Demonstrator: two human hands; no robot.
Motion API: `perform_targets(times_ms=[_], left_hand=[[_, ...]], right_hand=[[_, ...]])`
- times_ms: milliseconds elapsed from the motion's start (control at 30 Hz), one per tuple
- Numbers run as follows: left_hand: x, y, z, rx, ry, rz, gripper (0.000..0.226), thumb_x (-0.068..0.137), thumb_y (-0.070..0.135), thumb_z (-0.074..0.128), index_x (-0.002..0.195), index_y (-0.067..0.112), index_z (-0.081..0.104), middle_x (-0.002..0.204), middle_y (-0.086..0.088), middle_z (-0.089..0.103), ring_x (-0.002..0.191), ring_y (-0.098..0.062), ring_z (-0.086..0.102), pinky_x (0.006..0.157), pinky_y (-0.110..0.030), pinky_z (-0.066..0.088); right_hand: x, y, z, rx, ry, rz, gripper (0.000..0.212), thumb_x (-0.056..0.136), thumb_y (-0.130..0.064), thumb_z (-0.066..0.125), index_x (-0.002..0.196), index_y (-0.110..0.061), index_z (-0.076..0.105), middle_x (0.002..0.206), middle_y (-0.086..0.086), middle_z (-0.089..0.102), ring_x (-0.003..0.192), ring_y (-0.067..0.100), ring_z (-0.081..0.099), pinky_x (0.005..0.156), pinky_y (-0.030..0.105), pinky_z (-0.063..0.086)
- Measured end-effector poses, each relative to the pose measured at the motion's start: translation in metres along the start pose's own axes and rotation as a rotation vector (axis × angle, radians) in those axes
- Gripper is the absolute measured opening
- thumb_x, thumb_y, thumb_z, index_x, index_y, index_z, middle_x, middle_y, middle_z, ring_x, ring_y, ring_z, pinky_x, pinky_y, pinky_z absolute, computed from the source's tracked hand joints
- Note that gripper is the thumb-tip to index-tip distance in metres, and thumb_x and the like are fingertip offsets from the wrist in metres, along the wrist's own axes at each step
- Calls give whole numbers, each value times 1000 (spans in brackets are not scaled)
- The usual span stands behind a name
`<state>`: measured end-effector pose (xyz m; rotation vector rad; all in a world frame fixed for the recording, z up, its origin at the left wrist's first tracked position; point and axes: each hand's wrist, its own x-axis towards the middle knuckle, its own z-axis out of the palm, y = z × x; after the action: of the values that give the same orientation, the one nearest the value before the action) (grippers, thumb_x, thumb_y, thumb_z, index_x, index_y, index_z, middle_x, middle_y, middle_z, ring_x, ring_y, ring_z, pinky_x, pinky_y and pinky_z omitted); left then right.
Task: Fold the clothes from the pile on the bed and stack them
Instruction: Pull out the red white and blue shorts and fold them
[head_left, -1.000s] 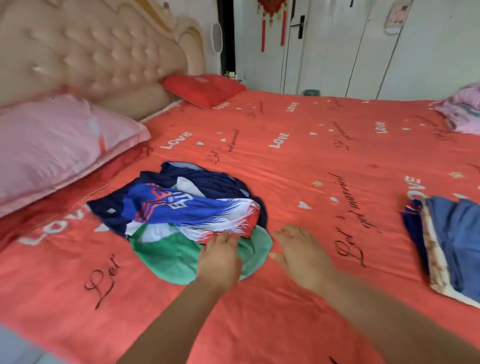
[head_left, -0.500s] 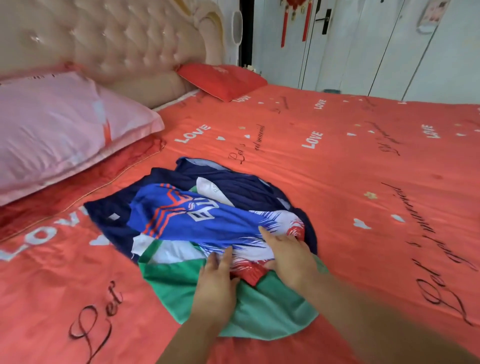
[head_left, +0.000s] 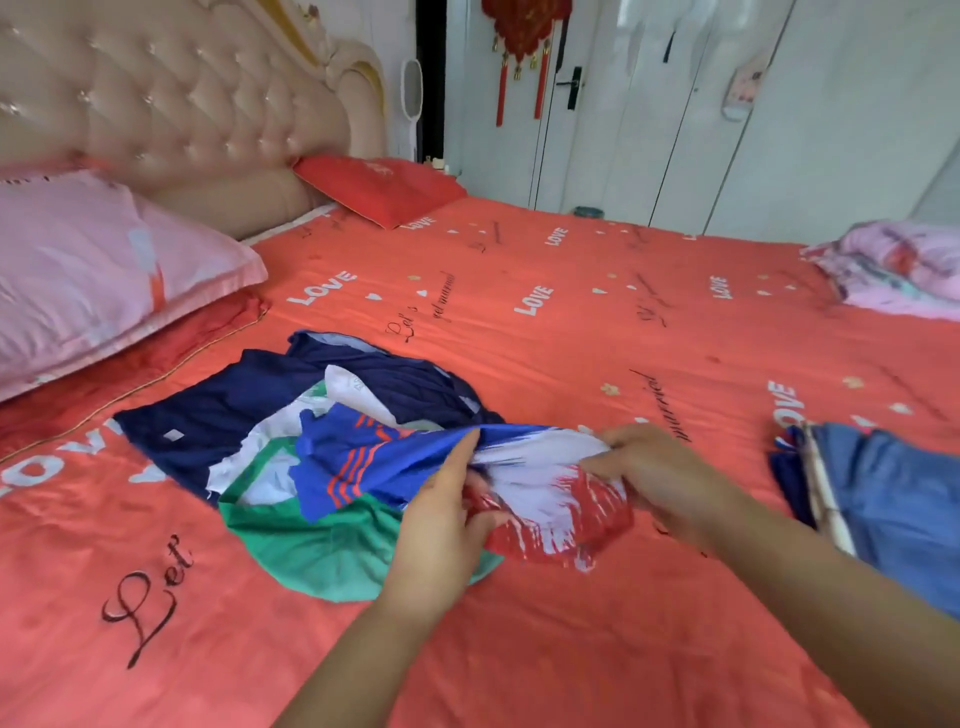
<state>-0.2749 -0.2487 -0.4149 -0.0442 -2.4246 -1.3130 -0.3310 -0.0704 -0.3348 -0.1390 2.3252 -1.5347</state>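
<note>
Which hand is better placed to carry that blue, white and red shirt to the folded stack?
Probably the right hand: it grips the shirt at the end nearest the folded stack, which lies to its right. The left hand holds the shirt nearer the pile.

The pile (head_left: 249, 415) lies on the bed (head_left: 571, 332), a pillow (head_left: 78, 275) left, the stack (head_left: 893, 499) right, perhaps bedding (head_left: 904, 270) behind it.

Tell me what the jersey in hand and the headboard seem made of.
Jersey: thin, slick synthetic knit, probably polyester; printed colours, slight sheen, soft limp folds. Headboard: padded, button-tufted upholstery, perhaps faux leather; beige, glossy highlights on the tufts.
</note>
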Motion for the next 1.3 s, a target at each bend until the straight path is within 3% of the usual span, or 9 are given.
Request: perform_targets(times_ms=[233,400,567,700,867,1000,1100,1200,1300], left_hand=[[-49,103,24,-138,-61,113,60,74,-2,70,126,18,49,73,13,59,69,1,56,72,-6,40],[-116,101,101,67,-427,-136,57,78,9,71,130,6,48,116,-11,59,107,-23,56,99,-29,39],[-167,89,143,397,-715,36,88,73,31,75,145,23,25,146,-3,30,135,-18,29,107,-25,25],[-175,87,149,676,-644,214,89,79,21,65,147,32,10,154,5,14,136,-16,24,108,-30,27],[-169,93,142,826,-623,567,98,25,8,84,118,32,64,115,-4,66,95,-18,67,63,-24,53],[-163,79,148,949,-813,474,72,80,-1,50,143,27,30,145,-3,35,129,-19,35,95,-35,39],[-157,75,152,900,-809,439,58,87,2,36,140,26,34,132,-2,46,120,-17,39,92,-33,35],[-140,93,140,575,-773,309,26,89,10,42,108,14,59,101,-6,62,99,-22,51,81,-29,38],[-106,125,106,253,-594,105,20,89,14,57,69,18,58,63,4,55,61,-3,48,60,-16,35]], right_hand=[[-131,40,-147,220,128,193,20,80,-11,59,95,-3,69,71,3,66,57,10,57,49,18,45],[-197,166,-175,-309,323,388,41,86,-21,64,123,-8,53,103,12,60,82,17,51,79,30,45],[-245,244,-167,-768,201,117,55,81,1,53,132,-19,49,130,2,55,115,17,52,95,15,32],[-247,259,-160,-1051,-23,-63,80,77,-4,39,144,-43,17,151,-12,24,132,13,34,104,23,33],[-228,261,-165,-1131,-222,-58,82,82,-1,38,143,-48,11,148,-12,28,128,18,39,98,29,40],[-228,269,-177,-1235,-310,-20,75,84,-9,39,145,-45,12,152,-11,24,130,18,37,98,31,38],[-230,276,-172,-1373,-279,-62,66,86,-18,45,144,-39,20,142,-4,39,123,21,42,97,34,40],[-232,257,-172,-1232,-204,-52,41,89,-24,47,129,-33,49,121,-1,58,113,19,51,90,27,39],[-234,206,-197,-886,-52,-110,20,88,-27,60,103,-14,66,96,4,67,89,14,59,76,21,38]])
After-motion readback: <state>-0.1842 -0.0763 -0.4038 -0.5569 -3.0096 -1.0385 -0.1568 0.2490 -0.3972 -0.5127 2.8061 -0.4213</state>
